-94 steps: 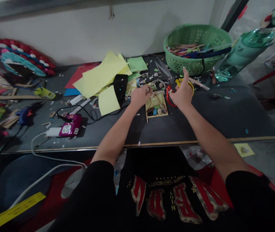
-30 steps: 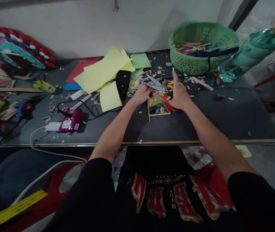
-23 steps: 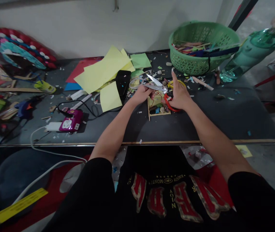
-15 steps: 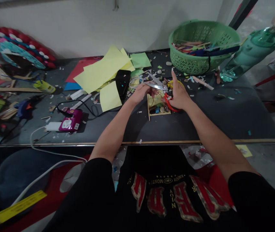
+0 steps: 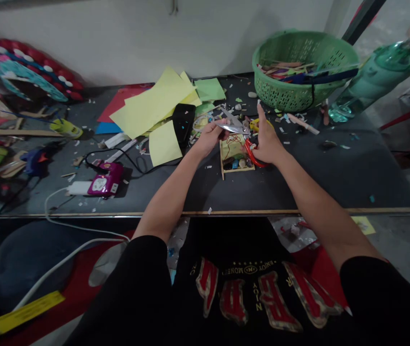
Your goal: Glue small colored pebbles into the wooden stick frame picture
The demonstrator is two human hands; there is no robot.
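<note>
My right hand [image 5: 267,141] grips the red and yellow handles of a pair of scissors [image 5: 234,125], forefinger raised. The steel blades point left over the far end of a small wooden-framed craft panel [image 5: 234,154] that lies on the dark table [image 5: 298,182]. The panel carries a red thread and small coloured stones. My left hand [image 5: 210,136] is closed in a pinch just left of the blades, at the panel's far left corner. What it pinches is too small to make out.
A green basket [image 5: 300,67] of sticks stands at the back right, with a green bottle [image 5: 374,77] beside it. Yellow and green paper sheets [image 5: 154,110] lie left of my hands, by a black object [image 5: 183,122]. A pink socket block [image 5: 105,183] and its cables lie front left.
The scissors came off the table in my right hand and swung left over the panel. Their blades opened and closed beside my left hand's pinch.
</note>
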